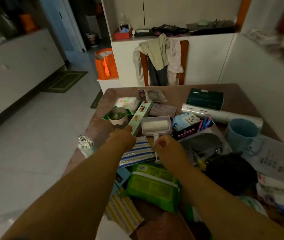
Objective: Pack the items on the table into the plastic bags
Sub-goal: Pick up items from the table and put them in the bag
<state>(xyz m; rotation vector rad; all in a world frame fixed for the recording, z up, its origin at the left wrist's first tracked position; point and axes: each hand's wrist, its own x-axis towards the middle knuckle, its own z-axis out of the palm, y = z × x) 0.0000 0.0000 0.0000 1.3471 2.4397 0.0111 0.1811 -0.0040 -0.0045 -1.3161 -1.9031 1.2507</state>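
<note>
The brown table is covered with household items. My left hand grips the near end of a long green box that lies slanting across the table. My right hand is curled round the white handle of a lint roller in its clear case. A blue-striped cloth lies between my hands. A green wipes pack sits under my right forearm. Clear plastic bags with printing lie at the right.
A small bowl, a dark green tissue pack, a clear film roll, a blue mug, a black bundle and a jar of cotton buds crowd the table. A chair draped with clothes stands behind.
</note>
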